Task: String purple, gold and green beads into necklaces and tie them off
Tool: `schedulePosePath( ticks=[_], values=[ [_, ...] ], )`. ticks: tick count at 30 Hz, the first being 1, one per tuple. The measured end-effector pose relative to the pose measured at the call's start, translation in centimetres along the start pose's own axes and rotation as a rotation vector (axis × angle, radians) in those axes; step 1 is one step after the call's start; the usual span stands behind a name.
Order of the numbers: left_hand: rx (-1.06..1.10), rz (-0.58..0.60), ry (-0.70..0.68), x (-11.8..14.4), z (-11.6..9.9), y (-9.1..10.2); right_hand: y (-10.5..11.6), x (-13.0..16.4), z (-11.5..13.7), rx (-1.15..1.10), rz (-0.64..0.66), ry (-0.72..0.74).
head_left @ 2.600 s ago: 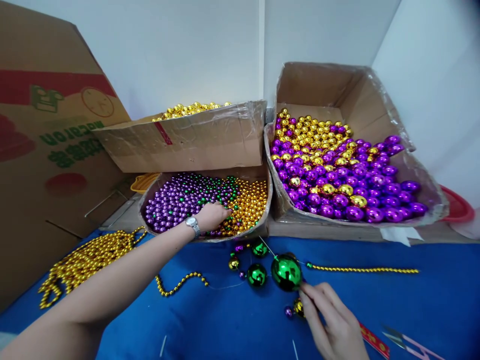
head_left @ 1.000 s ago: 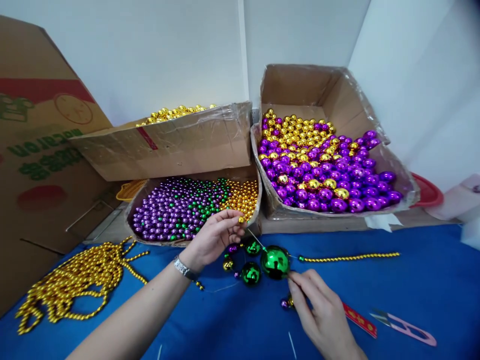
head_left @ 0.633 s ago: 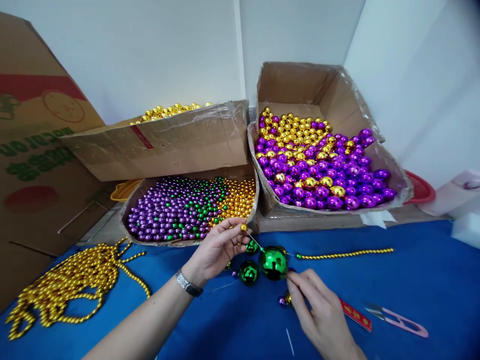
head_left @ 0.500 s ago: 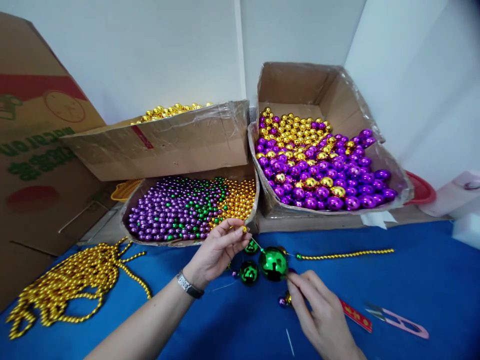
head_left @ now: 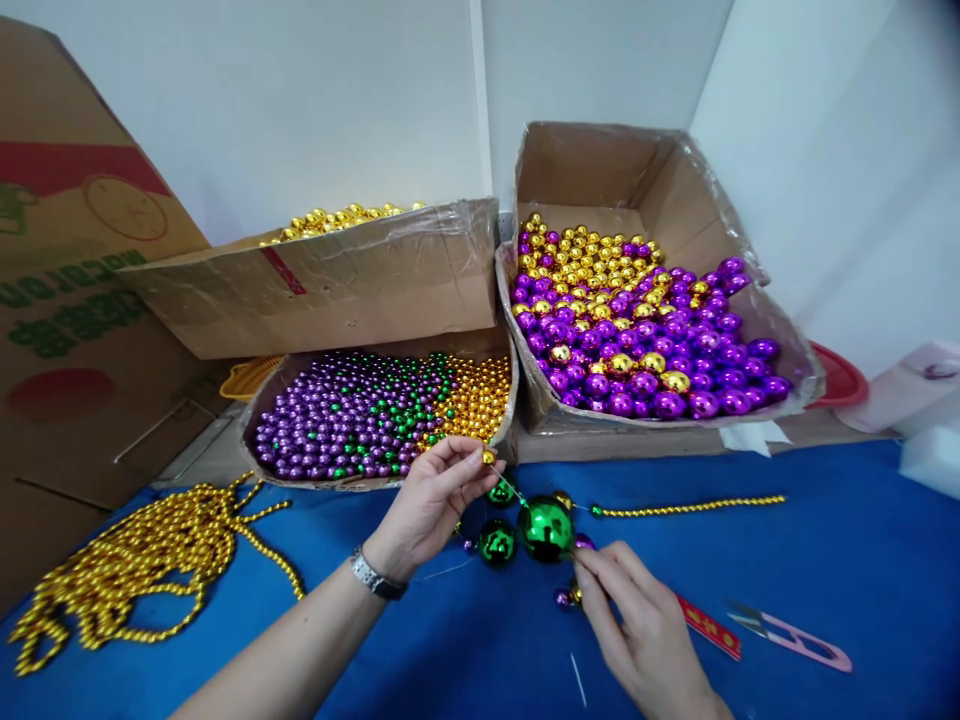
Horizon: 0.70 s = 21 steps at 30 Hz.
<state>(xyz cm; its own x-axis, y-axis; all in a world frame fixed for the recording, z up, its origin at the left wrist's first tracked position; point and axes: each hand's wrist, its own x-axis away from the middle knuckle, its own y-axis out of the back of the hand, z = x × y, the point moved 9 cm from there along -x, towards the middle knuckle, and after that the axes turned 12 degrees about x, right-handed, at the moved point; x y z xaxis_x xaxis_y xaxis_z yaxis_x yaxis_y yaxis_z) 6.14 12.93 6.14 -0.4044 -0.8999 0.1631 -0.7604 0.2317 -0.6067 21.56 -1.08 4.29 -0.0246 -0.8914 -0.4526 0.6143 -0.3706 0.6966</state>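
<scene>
The left hand (head_left: 431, 500) has left the box (head_left: 375, 480), now pinching a shiny gold bead (head_left: 488, 457) onto a thin, barely visible needle (head_left: 511, 488); the right hand (head_left: 637, 630) pinches behind the glossy green ball (head_left: 545, 527).

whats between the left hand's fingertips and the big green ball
In the head view, a thin needle runs from the small gold bead pinched by the left hand down to the large shiny green ball.

Before you: blue table (head_left: 862, 560), bearing gold bead strands (head_left: 135, 560), green balls (head_left: 525, 530), pink scissors (head_left: 795, 640), bead boxes (head_left: 375, 420).
</scene>
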Motion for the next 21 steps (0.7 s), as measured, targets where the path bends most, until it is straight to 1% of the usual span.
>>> schedulePosePath(
  ticks=[2, 4, 7, 11, 13, 15, 18, 21],
  values=[
    [-0.062, 0.033, -0.053, 0.3, -0.1, -0.3, 0.0, 0.1, 0.2, 0.008, 0.001, 0.0],
    [-0.135, 0.062, -0.074, 0.9, 0.3, -0.6, -0.1, 0.5, 0.4, 0.02, 0.006, -0.008],
    [-0.249, 0.123, -0.023, 2.1, 2.2, -1.2, -0.7, 1.6, 0.1, 0.014, 0.042, -0.067],
    [-0.417, 0.238, 0.026, 4.3, 5.3, -2.3, -2.2, 4.8, -1.5, 0.003, 0.118, -0.179],
    [-0.504, 0.32, 0.012, 5.3, 6.7, -3.0, -2.9, 6.5, -2.5, 0.023, 0.157, -0.218],
    [-0.599, 0.396, -0.044, 6.0, 7.4, -3.9, -3.2, 7.7, -3.6, 0.044, 0.184, -0.234],
    [-0.747, 0.453, -0.177, 6.4, 7.0, -5.1, -2.7, 8.1, -4.8, 0.064, 0.212, -0.231],
    [-0.82, 0.472, -0.295, 6.2, 5.3, -6.7, -0.6, 7.0, -5.3, 0.09, 0.192, -0.243]
  ],
)
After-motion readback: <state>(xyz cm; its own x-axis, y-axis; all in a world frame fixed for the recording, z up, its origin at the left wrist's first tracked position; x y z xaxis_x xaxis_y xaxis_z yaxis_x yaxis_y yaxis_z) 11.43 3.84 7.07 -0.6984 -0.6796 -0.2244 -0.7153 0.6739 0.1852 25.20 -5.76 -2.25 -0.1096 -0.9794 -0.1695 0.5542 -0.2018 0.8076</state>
